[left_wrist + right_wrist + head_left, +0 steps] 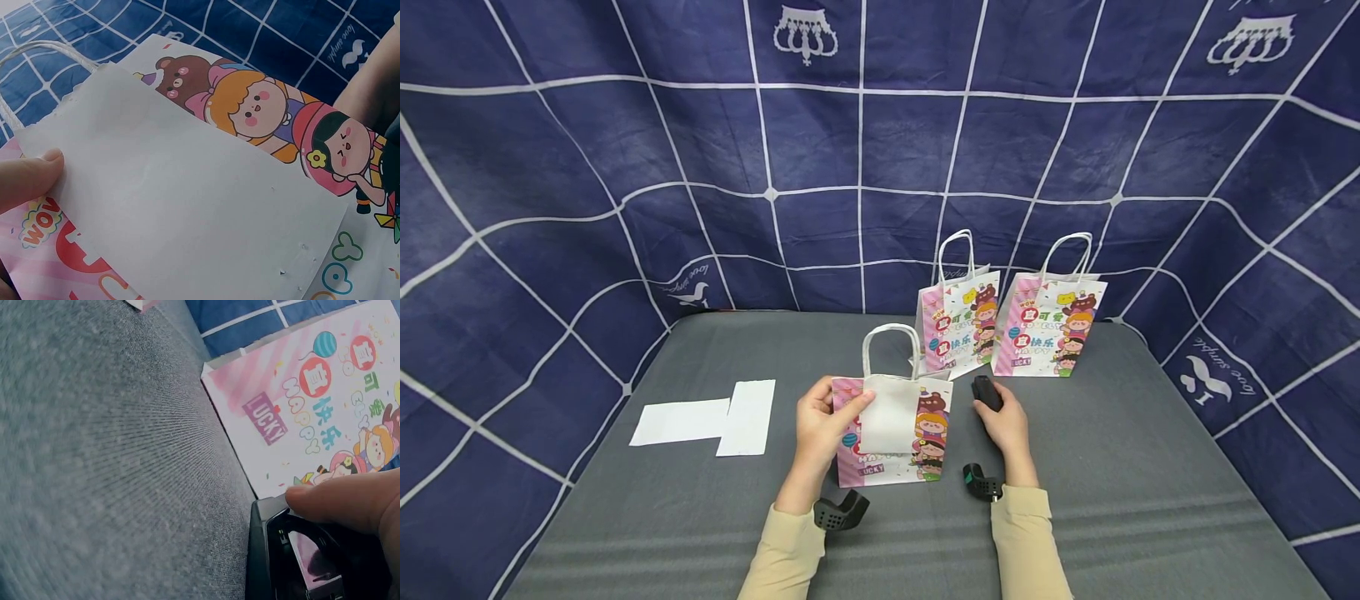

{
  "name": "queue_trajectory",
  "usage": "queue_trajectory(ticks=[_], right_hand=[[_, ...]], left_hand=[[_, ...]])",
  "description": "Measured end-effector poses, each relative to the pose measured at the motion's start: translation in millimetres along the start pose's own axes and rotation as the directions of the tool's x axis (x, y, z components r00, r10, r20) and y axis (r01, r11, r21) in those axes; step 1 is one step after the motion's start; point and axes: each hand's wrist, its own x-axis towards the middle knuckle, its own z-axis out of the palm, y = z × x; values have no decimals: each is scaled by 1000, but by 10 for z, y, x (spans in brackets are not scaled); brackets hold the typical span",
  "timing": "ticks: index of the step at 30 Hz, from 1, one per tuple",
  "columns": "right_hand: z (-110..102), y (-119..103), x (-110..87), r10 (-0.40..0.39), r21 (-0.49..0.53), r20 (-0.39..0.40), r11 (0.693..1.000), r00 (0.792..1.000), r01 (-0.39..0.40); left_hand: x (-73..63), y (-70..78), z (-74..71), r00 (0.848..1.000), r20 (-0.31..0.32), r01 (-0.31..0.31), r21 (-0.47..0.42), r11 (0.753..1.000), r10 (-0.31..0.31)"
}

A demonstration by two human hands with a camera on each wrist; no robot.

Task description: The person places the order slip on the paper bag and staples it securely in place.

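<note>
Cartoon paper gift bag [891,468] is sitting mid-desk [1150,467], its printed front facing the wearer. What are the hands doing?

Left hand [823,421] is pinching it near the upper left, thumb resting on a white paper slip [889,421] that's lying against the front. Right hand [1009,421] is gripping a black stapler [985,392], going by the shape lol.

Which one's nearer?

Left, it's literally touching. The bag is sitting just left of the stapler with a gap between. The slip's long axis is running upright, white handle [889,327] looping above; the stapler is pointing away, angling slightly left.

Is its base touching down?

Not seeing that, can't tell tbh.
</note>
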Motion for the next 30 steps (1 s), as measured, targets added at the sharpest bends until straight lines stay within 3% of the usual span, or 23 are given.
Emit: queue_trajectory(ticks=[12,30], right_hand=[[4,-28,12,8,22,-19,1000,1000,-8],[-131,-200,15,-39,171,-96,984,995,55]], left_hand=[[-2,2,-1,1000,-7,4,11,1000,-3],[3,8,8,1000,-7,6,13,1000,-6]])
